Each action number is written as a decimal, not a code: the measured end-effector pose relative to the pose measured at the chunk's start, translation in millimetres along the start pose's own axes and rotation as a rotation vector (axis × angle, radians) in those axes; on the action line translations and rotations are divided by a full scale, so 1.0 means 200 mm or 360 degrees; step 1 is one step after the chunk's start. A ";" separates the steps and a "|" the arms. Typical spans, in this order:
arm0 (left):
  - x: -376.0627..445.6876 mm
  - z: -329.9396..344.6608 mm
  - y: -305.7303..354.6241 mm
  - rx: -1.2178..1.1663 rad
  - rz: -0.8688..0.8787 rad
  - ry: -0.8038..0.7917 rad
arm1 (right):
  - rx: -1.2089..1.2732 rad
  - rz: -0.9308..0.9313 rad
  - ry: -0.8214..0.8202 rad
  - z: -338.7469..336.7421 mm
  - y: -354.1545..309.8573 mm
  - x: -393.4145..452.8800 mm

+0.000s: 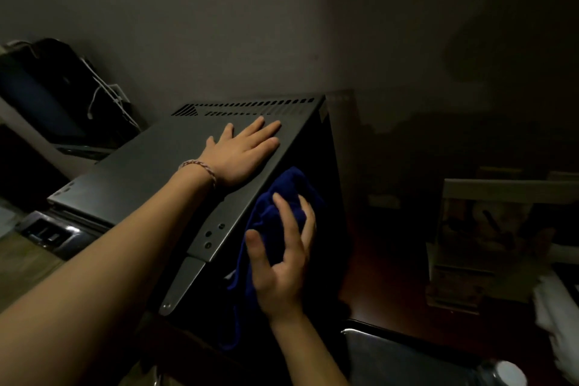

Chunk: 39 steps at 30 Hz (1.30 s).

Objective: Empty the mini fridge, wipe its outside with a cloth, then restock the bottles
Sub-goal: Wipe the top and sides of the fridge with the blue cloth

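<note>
The dark mini fridge point(150, 163) fills the middle of the head view, seen from above, with vent slots along its back edge. My left hand point(242, 152) lies flat on its grey top near the right edge, fingers straight. A blue cloth point(275, 219) hangs against the fridge's black right side. My right hand point(283, 263) presses the cloth to that side with spread fingers, thumb lifted off. A bottle with a white cap point(504, 374) shows at the bottom right corner.
A grey wall stands close behind the fridge. A dark bag with white cables point(62, 94) sits at the left. Boxes and a framed picture point(488, 229) stand on the dark wooden surface at the right. A shiny tray edge point(391, 345) lies at the bottom right.
</note>
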<state>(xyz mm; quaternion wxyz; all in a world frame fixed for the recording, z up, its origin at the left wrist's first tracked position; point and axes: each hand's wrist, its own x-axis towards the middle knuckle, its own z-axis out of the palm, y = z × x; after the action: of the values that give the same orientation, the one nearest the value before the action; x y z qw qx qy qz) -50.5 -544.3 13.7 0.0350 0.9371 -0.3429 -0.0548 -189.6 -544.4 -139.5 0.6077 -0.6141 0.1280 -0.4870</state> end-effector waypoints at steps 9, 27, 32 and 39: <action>0.02 0.01 -0.01 0.0037 0.0008 0.0038 | 0.0076 -0.0012 0.0103 0.02 0.17 0.57; 0.01 0.01 -0.01 -0.0020 0.0026 0.0027 | 0.0059 0.0558 0.0255 -0.10 0.46 -0.01; -0.01 0.00 0.00 -0.0004 0.0012 0.0018 | 0.0071 0.0102 0.0118 -0.01 0.11 -0.12; 0.01 0.00 -0.01 0.0077 0.0029 -0.0004 | 0.0087 -0.0176 0.0138 0.05 0.06 0.38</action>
<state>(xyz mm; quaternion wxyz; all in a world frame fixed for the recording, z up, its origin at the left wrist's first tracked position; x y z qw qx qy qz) -47.5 -543.6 12.7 0.0124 0.9344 -0.3528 -0.0475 -139.2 -598.7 -114.4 0.5904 -0.5816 0.1067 -0.5493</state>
